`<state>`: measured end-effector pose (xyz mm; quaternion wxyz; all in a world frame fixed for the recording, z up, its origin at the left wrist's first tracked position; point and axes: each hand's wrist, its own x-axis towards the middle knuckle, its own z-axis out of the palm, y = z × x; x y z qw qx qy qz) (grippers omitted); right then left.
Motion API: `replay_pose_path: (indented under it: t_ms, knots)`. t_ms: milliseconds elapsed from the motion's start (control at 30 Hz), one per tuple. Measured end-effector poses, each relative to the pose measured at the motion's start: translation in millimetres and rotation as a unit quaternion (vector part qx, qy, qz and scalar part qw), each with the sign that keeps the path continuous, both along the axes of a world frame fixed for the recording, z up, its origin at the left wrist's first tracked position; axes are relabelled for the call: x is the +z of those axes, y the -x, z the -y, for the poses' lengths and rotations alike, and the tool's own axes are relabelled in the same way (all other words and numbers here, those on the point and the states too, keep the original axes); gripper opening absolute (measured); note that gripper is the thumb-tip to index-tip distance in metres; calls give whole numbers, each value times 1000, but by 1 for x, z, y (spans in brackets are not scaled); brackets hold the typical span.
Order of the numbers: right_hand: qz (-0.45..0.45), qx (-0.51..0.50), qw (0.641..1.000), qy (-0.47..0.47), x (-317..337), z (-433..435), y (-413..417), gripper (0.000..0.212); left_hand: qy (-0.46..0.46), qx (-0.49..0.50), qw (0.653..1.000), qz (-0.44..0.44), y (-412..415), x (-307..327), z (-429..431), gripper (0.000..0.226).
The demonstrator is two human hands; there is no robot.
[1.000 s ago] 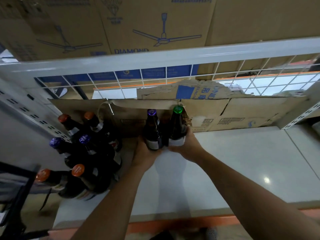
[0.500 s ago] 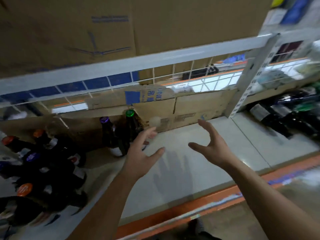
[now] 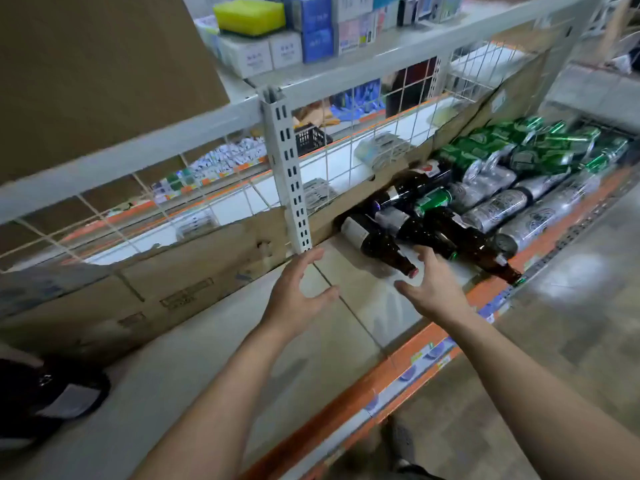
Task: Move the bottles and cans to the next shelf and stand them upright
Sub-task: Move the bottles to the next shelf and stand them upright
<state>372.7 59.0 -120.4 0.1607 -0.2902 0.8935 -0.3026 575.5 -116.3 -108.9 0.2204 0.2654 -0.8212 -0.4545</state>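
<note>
Dark brown bottles lie on their sides on the right shelf section: one with a red cap (image 3: 377, 244) nearest me, a longer one (image 3: 464, 244) beside it, more behind. Silver cans (image 3: 502, 206) and green cans (image 3: 519, 147) lie piled further right. My right hand (image 3: 433, 289) hovers open just in front of the red-capped bottle's neck, touching nothing. My left hand (image 3: 294, 296) is open over the bare shelf near the upright post. A dark bottle (image 3: 52, 400) shows at the far left edge of the left shelf section.
A white perforated post (image 3: 291, 174) divides the two shelf sections. Torn cardboard (image 3: 156, 285) lines the wire grid at the back. The upper shelf holds boxes and a yellow sponge (image 3: 249, 15). An orange rail (image 3: 398, 372) edges the shelf front.
Both hands let go of the two upright bottles on the left section. The view and both open hands have swung right to the lying bottles and cans.
</note>
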Motion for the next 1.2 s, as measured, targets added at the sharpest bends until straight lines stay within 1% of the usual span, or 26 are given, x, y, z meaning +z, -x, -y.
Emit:
replay_pose_path:
  t_ms: [67, 133, 233, 400, 433, 500, 533, 567, 633, 667, 700, 733, 767, 800, 833, 900, 967, 1000, 1033, 1100, 1133, 1167, 1200]
  knots:
    - [23, 25, 998, -62, -12, 4, 30, 75, -3, 2, 1000, 15, 41, -8, -9, 63]
    - [50, 73, 992, -85, -24, 12, 48, 72, -7, 9, 999, 34, 74, -16, -16, 64]
    - [54, 105, 990, -76, -34, 18, 61, 57, -5, 27, 998, 61, 102, -24, -25, 68]
    - [64, 155, 984, -51, -39, 1, 60, 41, 24, 17, 993, 114, 116, -37, -29, 69]
    - [77, 162, 983, -45, -40, -4, 60, 38, 40, 12, 992, 118, 119, -39, -29, 70]
    - [108, 163, 980, -22, -40, -14, 61, 31, 99, -5, 987, 123, 125, -42, -26, 74]
    - [119, 165, 979, -11, -38, -18, 61, 28, 125, -12, 982, 138, 128, -44, -25, 78]
    - [126, 169, 977, 2, -37, -21, 63, 23, 144, -16, 976, 164, 131, -44, -23, 84]
    - [133, 178, 975, 19, -31, -24, 68, 4, 178, -16, 958, 222, 135, -45, -19, 94]
    - [133, 183, 974, 29, -25, -24, 71, 5, 206, -17, 949, 240, 138, -46, -18, 96]
    - [133, 188, 972, 43, -18, -23, 74, 10, 236, -21, 940, 243, 140, -46, -17, 96]
    - [133, 188, 972, 56, -10, -20, 77, 15, 261, -28, 936, 236, 143, -44, -17, 94]
    - [128, 187, 971, 72, -2, -15, 80, 20, 269, -32, 938, 217, 145, -42, -16, 89]
    - [120, 191, 971, 85, 7, -10, 83, 27, 257, -27, 947, 192, 145, -40, -14, 83]
    - [116, 199, 969, 94, 17, -4, 85, 33, 226, -9, 961, 159, 145, -37, -13, 74]
    - [140, 227, 958, 107, 39, 11, 94, 46, 135, 39, 985, 102, 140, -30, -12, 63]
    - [168, 250, 946, 117, 55, 29, 113, 61, 36, 82, 994, 63, 137, -29, -12, 64]
    - [149, 246, 950, 121, 60, 39, 125, 69, -15, 101, 994, 47, 135, -33, -11, 65]
    - [97, 232, 960, 123, 60, 48, 140, 72, -75, 119, 990, 27, 134, -37, -10, 67]
    - [-58, 205, 972, 98, 51, 69, 173, 66, -183, 162, 970, -4, 137, -42, -2, 71]
    - [-125, 214, 967, 54, 46, 78, 187, 68, -217, 173, 961, -21, 139, -46, 1, 72]
    - [-171, 234, 957, 0, 40, 87, 200, 75, -236, 173, 956, -34, 141, -47, 2, 72]
    - [-199, 256, 945, -52, 35, 95, 210, 83, -250, 171, 952, -36, 143, -49, 3, 70]
